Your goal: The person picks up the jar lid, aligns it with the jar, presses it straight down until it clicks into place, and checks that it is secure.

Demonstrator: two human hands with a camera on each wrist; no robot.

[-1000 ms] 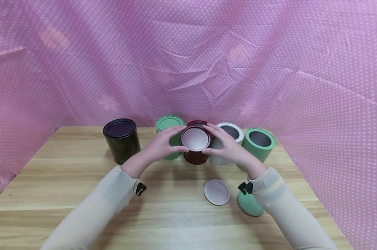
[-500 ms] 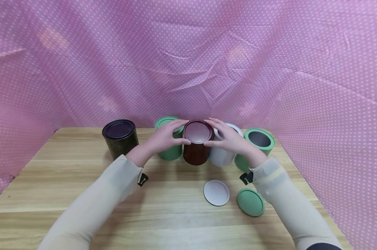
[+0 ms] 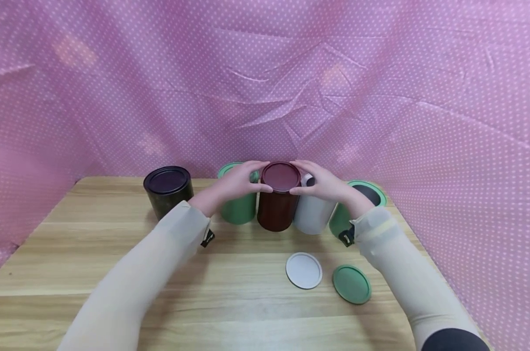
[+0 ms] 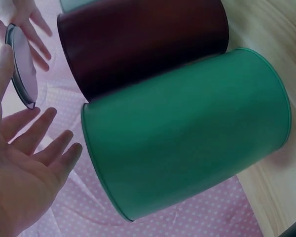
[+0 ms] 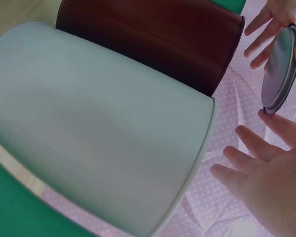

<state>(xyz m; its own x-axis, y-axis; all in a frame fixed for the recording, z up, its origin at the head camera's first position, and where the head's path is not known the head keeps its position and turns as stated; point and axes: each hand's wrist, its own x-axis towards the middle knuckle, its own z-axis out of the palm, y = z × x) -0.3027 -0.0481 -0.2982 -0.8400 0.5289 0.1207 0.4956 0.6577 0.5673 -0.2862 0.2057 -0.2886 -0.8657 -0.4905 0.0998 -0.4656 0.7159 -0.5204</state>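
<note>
Both hands (image 3: 243,183) have lifted the lid (image 3: 280,176) above the can (image 3: 275,209).

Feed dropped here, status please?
Left hand and right hand pinch round dark red lid above dark red cylindrical tin. Lid not seated. Green tin, white tin crowd both sides.

My head camera looks forward and down over the worktop (image 3: 247,302) from a middling distance. My two wrist cameras sit very close, tilted sideways, facing the tins. All three views share the dark red tin (image 3: 277,209) (image 4: 143,44) (image 5: 153,44) and its lid (image 3: 281,176) (image 4: 20,64) (image 5: 280,69).
</note>
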